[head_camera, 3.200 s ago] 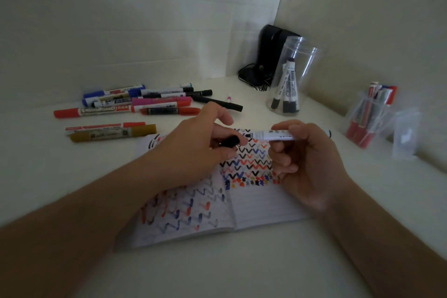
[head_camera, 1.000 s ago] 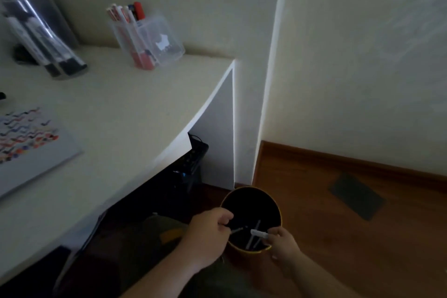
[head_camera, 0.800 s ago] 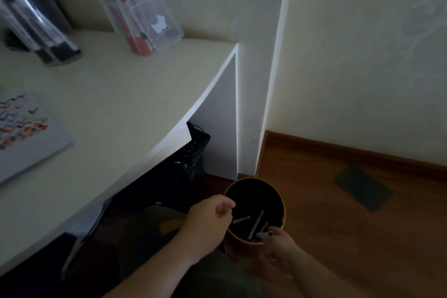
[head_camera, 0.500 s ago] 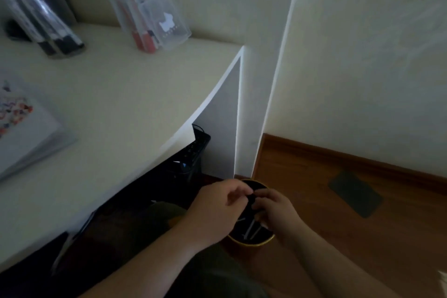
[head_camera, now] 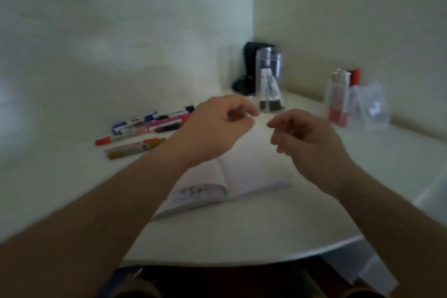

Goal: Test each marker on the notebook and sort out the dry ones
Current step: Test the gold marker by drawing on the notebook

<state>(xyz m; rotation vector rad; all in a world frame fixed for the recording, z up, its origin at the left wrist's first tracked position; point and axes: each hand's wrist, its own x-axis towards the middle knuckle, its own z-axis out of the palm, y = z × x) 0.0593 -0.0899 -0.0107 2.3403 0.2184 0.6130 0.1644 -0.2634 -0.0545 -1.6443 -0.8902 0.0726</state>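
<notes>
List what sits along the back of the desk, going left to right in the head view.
Loose markers → black device in the corner → round clear jar of black markers → clear box of red markers.

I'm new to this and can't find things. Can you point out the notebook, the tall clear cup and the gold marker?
notebook [head_camera: 251, 172]: head view, on the blank right-hand page.
tall clear cup [head_camera: 269, 68]: head view, on its clear wall.
gold marker [head_camera: 135, 151]: head view, on the barrel's middle.
</notes>
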